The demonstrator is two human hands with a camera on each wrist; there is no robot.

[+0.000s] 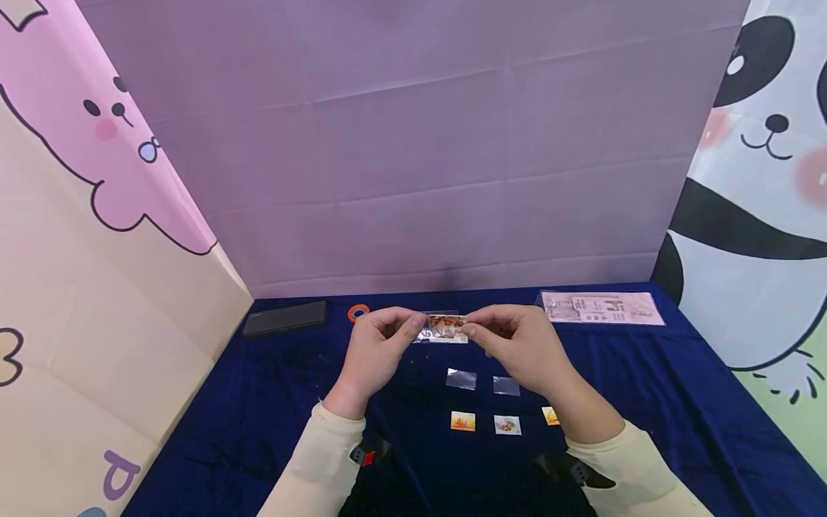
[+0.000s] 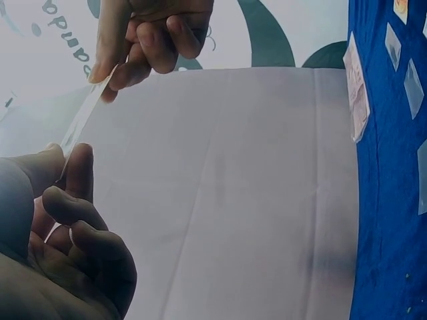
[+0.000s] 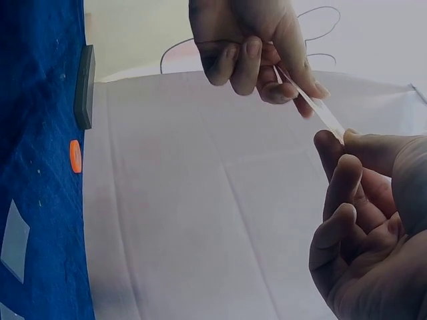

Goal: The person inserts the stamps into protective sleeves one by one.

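Note:
A small printed card (image 1: 447, 327) with a clear sleeve (image 1: 423, 335) at its left side is held up between both hands. My left hand (image 1: 377, 350) pinches the left end between thumb and forefinger. The right end is pinched by my right hand (image 1: 531, 350). In the left wrist view the card (image 2: 81, 120) shows nearly edge-on, with the left hand (image 2: 67, 220) below and the right hand (image 2: 150, 37) above. The right wrist view also shows the thin card (image 3: 323, 120) between the right hand (image 3: 363, 220) and left hand (image 3: 257, 47).
On the blue cloth (image 1: 291, 402) lie clear sleeves (image 1: 461, 379) (image 1: 507, 386) and small picture cards (image 1: 463, 421) (image 1: 507, 425) (image 1: 550, 416). A dark flat box (image 1: 285, 319), an orange ring (image 1: 358, 312) and a pink ticket-like sheet (image 1: 604, 308) lie towards the back.

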